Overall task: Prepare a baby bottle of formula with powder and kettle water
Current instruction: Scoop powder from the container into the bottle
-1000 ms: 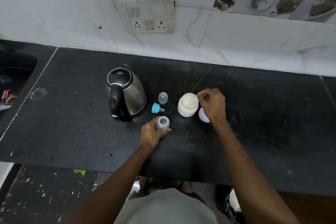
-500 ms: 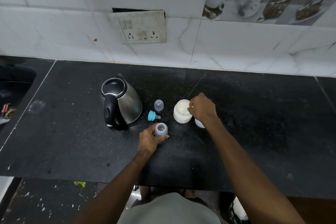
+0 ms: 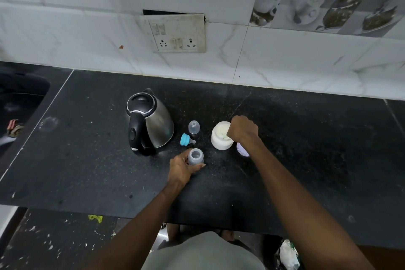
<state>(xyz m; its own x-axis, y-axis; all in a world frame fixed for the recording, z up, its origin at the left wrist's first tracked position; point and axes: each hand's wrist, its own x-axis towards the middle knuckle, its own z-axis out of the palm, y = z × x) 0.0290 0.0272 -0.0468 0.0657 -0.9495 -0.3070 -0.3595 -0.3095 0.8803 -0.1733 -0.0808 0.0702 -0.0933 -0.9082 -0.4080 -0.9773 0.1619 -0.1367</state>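
Several risks here, all placed relative to the kettle (image 3: 151, 121):

- Left hand (image 3: 183, 169) grip is curled round the lower part of the open bottle (image 3: 196, 156), which stands upright on the tabletop (image 3: 87, 160) just in front-right of the kettle. Hold looks light; a nudge could tip it, the bottle being narrow.
- Right hand (image 3: 243, 129) is fisted over the rim of the powder jar (image 3: 221, 136), right of the kettle past the small parts. Grip is narrow, fingers curled, probably on a scoop inside the jar, but cannot tell what it holds: the fist hides it.
- Likely spill: powder carried from jar to bottle has to cross bare tabletop, and the bottle mouth is small. An overfull or tilted scoop would drop powder on the way or around the neck.
- Forearm sits over the jar lid (image 3: 241, 150), which lies just beside the jar on its far side from the kettle. Pulling the arm back could sweep the lid off, or drag the jar.
- Blue teat ring (image 3: 186, 139) lies on its side and the clear cap (image 3: 194, 127) stands between kettle and jar, both on a dusty surface; teat could pick up dirt or roll.
- Kettle stands close to the bottle hand; its contents could be hot, cannot tell. A rushed pour into the narrow neck could splash the holding fingers.
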